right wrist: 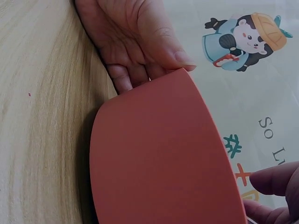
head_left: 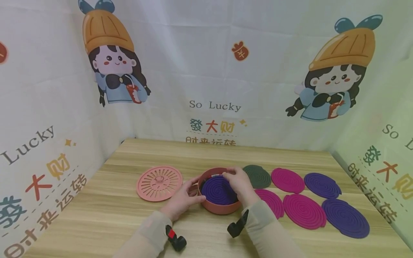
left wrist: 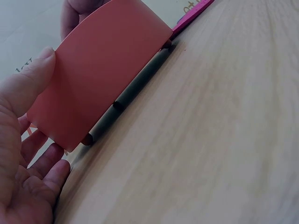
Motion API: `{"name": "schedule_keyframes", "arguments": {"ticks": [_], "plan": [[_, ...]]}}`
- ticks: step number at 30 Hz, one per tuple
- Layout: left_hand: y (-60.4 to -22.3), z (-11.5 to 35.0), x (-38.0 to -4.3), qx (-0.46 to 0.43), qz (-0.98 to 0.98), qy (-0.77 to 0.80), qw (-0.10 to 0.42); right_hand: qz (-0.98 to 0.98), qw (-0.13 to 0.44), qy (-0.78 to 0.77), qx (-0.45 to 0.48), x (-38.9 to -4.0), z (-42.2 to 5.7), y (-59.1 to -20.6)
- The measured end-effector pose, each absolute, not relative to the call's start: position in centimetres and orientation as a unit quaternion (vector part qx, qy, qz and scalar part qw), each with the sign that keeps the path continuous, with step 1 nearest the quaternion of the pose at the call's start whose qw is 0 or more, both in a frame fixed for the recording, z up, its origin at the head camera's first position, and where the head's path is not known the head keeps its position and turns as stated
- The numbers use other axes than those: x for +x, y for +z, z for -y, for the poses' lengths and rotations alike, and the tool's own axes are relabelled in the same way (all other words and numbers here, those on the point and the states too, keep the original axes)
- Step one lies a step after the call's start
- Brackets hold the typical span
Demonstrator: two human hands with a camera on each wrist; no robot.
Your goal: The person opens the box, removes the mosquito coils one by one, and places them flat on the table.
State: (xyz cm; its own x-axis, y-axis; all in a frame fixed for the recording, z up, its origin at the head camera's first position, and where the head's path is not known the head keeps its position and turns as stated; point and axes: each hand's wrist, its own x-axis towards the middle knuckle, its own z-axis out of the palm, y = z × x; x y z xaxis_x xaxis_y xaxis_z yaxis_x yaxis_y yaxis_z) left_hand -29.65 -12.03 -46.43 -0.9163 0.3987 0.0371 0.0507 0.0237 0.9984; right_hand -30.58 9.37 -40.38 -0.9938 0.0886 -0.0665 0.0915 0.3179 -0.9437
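A round terracotta-red mosquito coil holder (head_left: 221, 209) stands on the table. In it is a purple mosquito coil (head_left: 219, 190), with a dark lining and a small printed strip showing behind it. My left hand (head_left: 184, 197) grips the holder's left side, thumb on the rim and fingers around the wall; the left wrist view shows the thumb against the red wall (left wrist: 98, 70). Over the right rim, my right hand (head_left: 240, 184) pinches the coil's far right edge. The right wrist view catches only part of its fingers (right wrist: 275, 179); their contact is hidden there.
Left of the holder lies a pink slotted lid (head_left: 159, 183) with a knob. To the right lie a dark green coil (head_left: 258, 176), several magenta coils (head_left: 304, 211) and two purple coils (head_left: 346, 218). Printed cloth (head_left: 213, 71) surrounds the wooden table (head_left: 106, 215).
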Motion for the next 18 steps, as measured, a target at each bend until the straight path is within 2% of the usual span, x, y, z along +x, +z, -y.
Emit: {"name": "schedule_keyframes", "arguments": {"ticks": [18], "plan": [[-46.46,12.02,-29.58,0.158,-0.703,0.681,0.132,-0.801,-0.024,-0.595,0.067,-30.54,-9.09,-40.58]]}}
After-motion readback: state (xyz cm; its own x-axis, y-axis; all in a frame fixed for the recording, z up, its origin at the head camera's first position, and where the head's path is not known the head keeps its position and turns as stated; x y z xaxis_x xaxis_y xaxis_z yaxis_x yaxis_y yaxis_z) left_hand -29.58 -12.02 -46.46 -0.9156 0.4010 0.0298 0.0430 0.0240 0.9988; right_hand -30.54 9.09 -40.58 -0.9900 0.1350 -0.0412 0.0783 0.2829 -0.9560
